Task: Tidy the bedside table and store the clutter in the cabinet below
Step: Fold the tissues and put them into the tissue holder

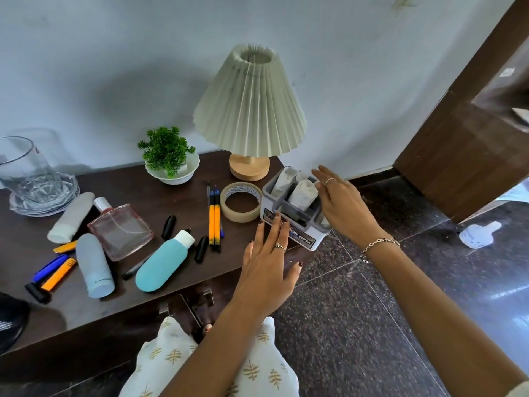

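A grey and white organizer box holding white packets stands at the right corner of the dark wooden bedside table. My left hand lies flat with spread fingers, fingertips touching the box's front wall. My right hand rests open against the box's right side. Clutter covers the tabletop: a tape roll, orange pens, a teal bottle, a pale blue bottle, a perfume bottle, a white tube, black caps and lighters.
A pleated lamp and a small plant in a white bowl stand at the back. A glass vase on a glass plate sits far left. Cabinet handles show below the table edge. Dark tiled floor and a wooden door lie to the right.
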A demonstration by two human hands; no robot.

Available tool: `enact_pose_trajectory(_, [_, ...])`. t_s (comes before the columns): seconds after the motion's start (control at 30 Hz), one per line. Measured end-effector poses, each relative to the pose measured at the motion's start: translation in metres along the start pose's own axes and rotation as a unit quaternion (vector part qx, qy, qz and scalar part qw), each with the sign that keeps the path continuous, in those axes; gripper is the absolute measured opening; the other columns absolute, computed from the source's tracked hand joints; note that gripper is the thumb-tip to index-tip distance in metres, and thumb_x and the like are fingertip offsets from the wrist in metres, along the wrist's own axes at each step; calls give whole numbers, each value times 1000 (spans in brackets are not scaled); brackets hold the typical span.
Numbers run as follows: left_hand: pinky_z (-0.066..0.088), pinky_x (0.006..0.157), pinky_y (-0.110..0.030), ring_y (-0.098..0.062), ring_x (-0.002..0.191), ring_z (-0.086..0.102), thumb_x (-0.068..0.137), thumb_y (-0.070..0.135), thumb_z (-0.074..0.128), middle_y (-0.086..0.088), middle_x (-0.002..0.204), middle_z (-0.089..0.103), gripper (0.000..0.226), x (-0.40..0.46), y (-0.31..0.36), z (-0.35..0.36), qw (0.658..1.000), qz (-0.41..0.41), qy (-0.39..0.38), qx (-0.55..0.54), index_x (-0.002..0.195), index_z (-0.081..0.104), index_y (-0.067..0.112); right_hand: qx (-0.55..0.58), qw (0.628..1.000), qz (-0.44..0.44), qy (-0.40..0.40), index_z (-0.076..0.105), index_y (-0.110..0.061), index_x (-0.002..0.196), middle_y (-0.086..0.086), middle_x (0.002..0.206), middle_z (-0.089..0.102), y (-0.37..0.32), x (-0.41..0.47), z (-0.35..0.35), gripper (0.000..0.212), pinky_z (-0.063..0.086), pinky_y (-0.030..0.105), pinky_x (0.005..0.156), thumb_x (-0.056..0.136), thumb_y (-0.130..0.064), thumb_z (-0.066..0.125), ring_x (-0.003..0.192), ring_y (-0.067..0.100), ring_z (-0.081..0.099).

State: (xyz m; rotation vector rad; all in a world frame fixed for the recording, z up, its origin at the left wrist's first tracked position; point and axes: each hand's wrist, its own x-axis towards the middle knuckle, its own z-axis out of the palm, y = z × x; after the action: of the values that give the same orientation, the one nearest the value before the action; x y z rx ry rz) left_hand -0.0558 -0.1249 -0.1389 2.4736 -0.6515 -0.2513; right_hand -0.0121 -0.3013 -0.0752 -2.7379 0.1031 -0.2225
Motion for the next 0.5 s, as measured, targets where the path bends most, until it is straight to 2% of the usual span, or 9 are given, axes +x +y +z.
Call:
enact_pose_trajectory(0.13, [6,119,-45,-15,144,-21,95,41,43,14,156,-22,75,-2,-2,1,1000,5,-2,-3,150,-8,28,81,997,-5,2,28,-20,147,-5,155,26,2,-1,-1,46,20,46,118,101,-16,32,142,6,24])
enact_pose_trajectory(0.2, [6,119,-45,-15,144,-21,96,41,42,14,155,-22,76,-2,-2,1,1000,6,-2,-2,149,-9,29,112,993,-5,36,22,-24,148,-6,154,28,1,-1,-5,52,28,49,114,99,-10,32,121,-6,42])
enact_pose_trajectory(0.23, [6,119,-45,-15,144,-21,95,41,42,14,156,-22,76,-1,-2,1,1000,7,-1,-3,149,-10,29,127,990,4,66,21,-26,148,-6,147,39,3,-2,-6,55,36,49,106,98,-8,32,98,-12,45])
enact_pose_trajectory(0.27, [6,120,-45,-16,145,-20,95,40,42,13,156,-22,76,-1,-2,0,1000,8,1,-5,149,-10,29,139,986,15,96,21,-26,148,-10,128,52,4,-4,-7,56,41,46,94,96,-7,32,80,-14,38])
enact_pose_trajectory(0.3, [6,120,-45,-16,145,-20,95,40,42,13,156,-22,76,-1,-3,0,1000,10,3,-6,149,-11,29,145,981,25,122,22,-24,148,-17,104,53,5,-7,-6,56,37,38,86,95,-7,31,72,-13,33])
enact_pose_trajectory(0.33, [6,120,-45,-16,145,-20,95,40,42,13,156,-22,76,-1,-3,0,1000,10,3,-6,149,-11,29,144,980,31,137,24,-22,147,-17,91,48,5,-10,-6,55,34,35,86,95,-9,30,73,-10,37])
enact_pose_trajectory(0.4, [5,120,-44,-15,145,-20,96,41,41,14,156,-23,76,0,-3,1,1000,11,-1,-5,149,-13,30,123,984,30,124,28,-19,146,-7,94,56,3,-20,-3,50,31,40,105,97,-12,30,99,6,55])
enact_pose_trajectory(0.47, [4,120,-44,-15,144,-21,96,41,40,14,155,-24,76,1,-3,1,1000,10,-10,-1,148,-15,30,98,991,25,82,28,-20,146,-4,128,56,2,-26,3,47,11,44,119,99,-18,31,134,11,39])
enact_pose_trajectory(0.5, [3,120,-44,-15,144,-22,96,41,40,14,155,-25,76,1,-2,1,1000,9,-14,1,148,-15,30,85,994,23,61,27,-21,147,-4,145,44,3,-28,6,47,4,43,120,100,-23,31,140,7,28])
